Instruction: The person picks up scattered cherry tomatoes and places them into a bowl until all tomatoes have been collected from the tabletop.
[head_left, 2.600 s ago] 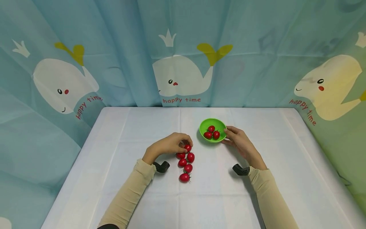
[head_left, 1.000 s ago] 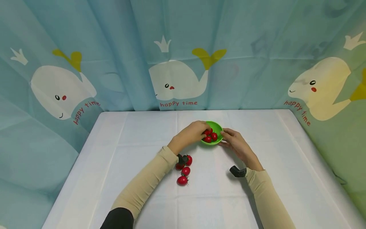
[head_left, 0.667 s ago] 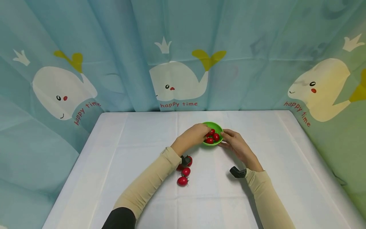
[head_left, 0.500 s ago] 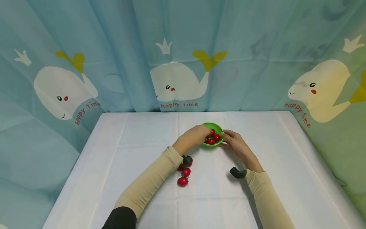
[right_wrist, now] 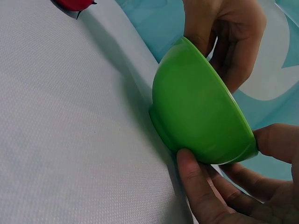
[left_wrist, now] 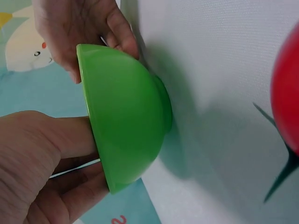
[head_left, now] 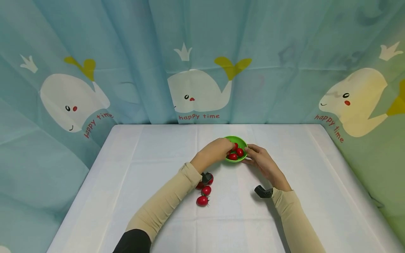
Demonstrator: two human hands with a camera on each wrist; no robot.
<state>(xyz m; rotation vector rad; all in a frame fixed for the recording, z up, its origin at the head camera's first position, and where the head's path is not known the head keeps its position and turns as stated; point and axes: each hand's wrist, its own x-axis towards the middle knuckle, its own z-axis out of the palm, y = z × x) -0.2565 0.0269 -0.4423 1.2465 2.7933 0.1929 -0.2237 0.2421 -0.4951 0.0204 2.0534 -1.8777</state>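
Observation:
In the head view a small green bowl (head_left: 236,140) holds several red cherry tomatoes (head_left: 240,152). My right hand (head_left: 264,163) grips its right side, thumb at the rim and fingers under the wall, as the right wrist view also shows. From the left, my left hand (head_left: 216,151) reaches over the rim with its fingers down inside the bowl (left_wrist: 124,112). Those fingertips are hidden by the bowl wall in both wrist views, so whether they pinch a tomato is unclear. A tomato lies close by them.
Several more cherry tomatoes (head_left: 202,201) lie in a short line on the white-covered table (head_left: 227,218), below my left forearm. The black left wrist camera (head_left: 207,178) partly covers the upper ones. A blue whale-print curtain (head_left: 136,70) stands behind the table.
My left hand has moved from the loose tomatoes up and right into the bowl, where one more tomato now shows. It has barely moved over the last half second. The right hand keeps its grip.

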